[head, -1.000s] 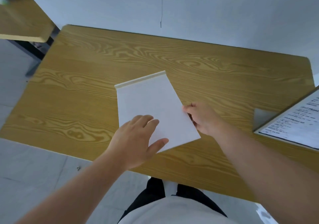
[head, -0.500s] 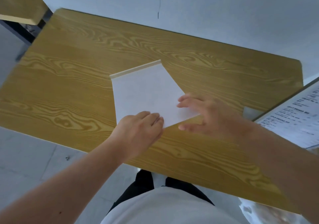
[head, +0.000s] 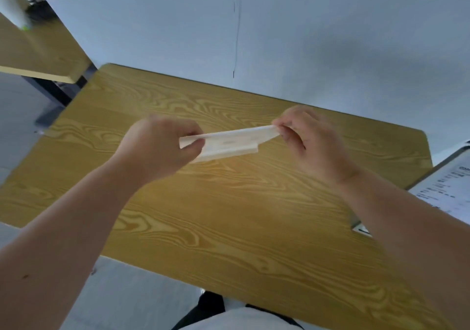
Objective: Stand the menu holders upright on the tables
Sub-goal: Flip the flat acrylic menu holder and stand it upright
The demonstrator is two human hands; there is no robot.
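A pale menu holder (head: pixel 229 142) is being held in the air at the centre of the frame, above the wood-grain table (head: pixel 229 228) and clear of its surface. It is being seen nearly edge-on, as a thin strip with a thicker lip along its lower side; the picture is blurred there, so its exact shape cannot be told. Its left end is being pinched by the left hand (head: pixel 157 146), whose fingers are curled closed around it. Its right end is being gripped between the thumb and fingertips of the right hand (head: pixel 310 141), the remaining fingers being loosely bent.

The step in hand is judged to be the turning of the holder from flat to upright before it is set down. For this to be done well, both ends should be kept pinched evenly so that the sheet is not bowed or twisted. The thicker lip, which is likely the base, should be brought downward and lowered squarely onto the table, probably toward the middle or the far side by the grey wall (head: pixel 330 37). Release should be delayed until the base is felt to be sitting flat, since a light panel of this kind is likely to tip.

At the right edge of the frame a second printed menu holder (head: pixel 447 187) is being partly shown, tilted and cut off. Another table (head: pixel 38 57) is lying at the upper left.
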